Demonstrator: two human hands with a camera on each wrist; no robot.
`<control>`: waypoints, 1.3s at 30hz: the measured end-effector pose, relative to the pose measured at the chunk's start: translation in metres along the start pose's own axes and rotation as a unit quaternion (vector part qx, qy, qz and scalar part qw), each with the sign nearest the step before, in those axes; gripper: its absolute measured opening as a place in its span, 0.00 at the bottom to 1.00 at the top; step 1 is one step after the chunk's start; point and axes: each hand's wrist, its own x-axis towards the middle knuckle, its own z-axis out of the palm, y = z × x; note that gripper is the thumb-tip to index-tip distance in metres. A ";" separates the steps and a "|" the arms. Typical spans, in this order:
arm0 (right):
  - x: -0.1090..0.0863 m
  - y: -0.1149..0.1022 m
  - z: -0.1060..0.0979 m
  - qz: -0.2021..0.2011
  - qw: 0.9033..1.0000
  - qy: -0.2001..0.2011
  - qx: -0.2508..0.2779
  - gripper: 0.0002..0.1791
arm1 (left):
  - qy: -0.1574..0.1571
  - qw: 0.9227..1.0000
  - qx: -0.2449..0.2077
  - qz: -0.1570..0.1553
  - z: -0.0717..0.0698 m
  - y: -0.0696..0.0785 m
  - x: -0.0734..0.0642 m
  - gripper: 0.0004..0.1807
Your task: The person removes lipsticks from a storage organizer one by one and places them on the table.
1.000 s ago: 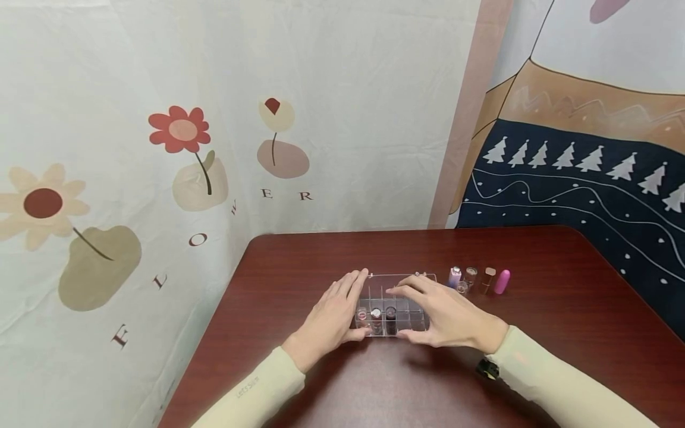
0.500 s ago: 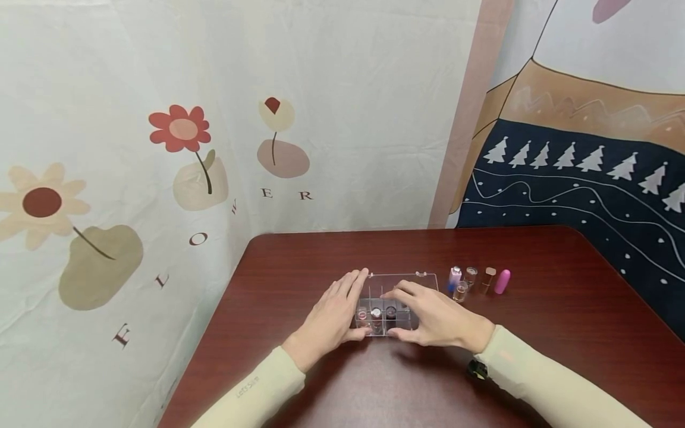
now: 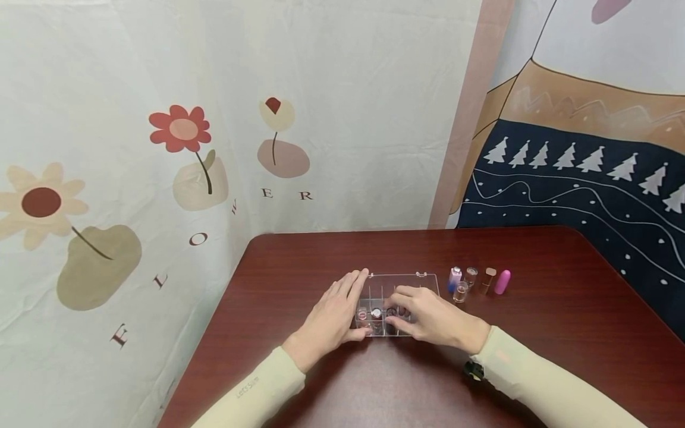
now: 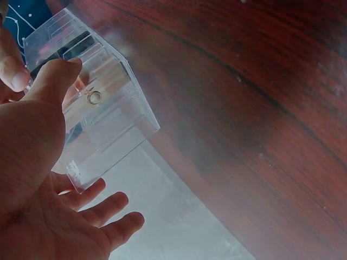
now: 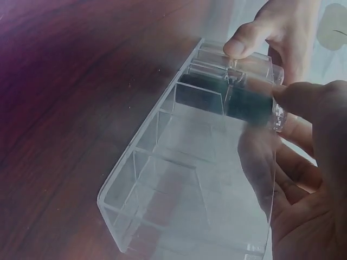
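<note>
A clear plastic lipstick organizer [image 3: 377, 291], divided into compartments, sits on the table between both hands. My left hand [image 3: 333, 309] grips its left end, thumb at the front and fingers along the side. Two lipstick tubes stand in the front row at the left: one with a reddish top [image 3: 363, 315], one with a silvery top [image 3: 376, 312]. Beside them, a dark lipstick tube [image 5: 249, 105] with a clear end stands in the third compartment. My right hand [image 3: 436, 318] pinches its top between thumb and fingers, which partly cover it in the head view.
Right of the organizer stand a pink-and-blue tube [image 3: 455, 278], two clear-capped tubes [image 3: 460, 292], a brown tube with a rose cap [image 3: 489, 279] and a bright pink rounded tube [image 3: 502, 282]. The reddish wooden table [image 3: 299, 255] meets a printed cloth wall behind.
My right hand has moved left from the organizer's right end, and its fingers have closed on the dark lipstick tube's top. My left hand has stayed in place.
</note>
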 end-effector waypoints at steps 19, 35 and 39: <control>0.003 -0.002 -0.022 -0.003 0.999 0.039 -0.030 0.13 | 0.001 1.000 -0.003 0.001 -0.004 0.001 0.001 0.74; -0.004 -0.001 -0.043 -0.009 0.995 0.098 -0.026 0.23 | 0.006 1.000 0.001 0.001 -0.003 0.002 -0.001 0.74; -0.007 0.000 -0.049 -0.008 0.993 0.112 -0.023 0.25 | 0.006 1.000 0.003 0.000 -0.003 0.003 -0.002 0.74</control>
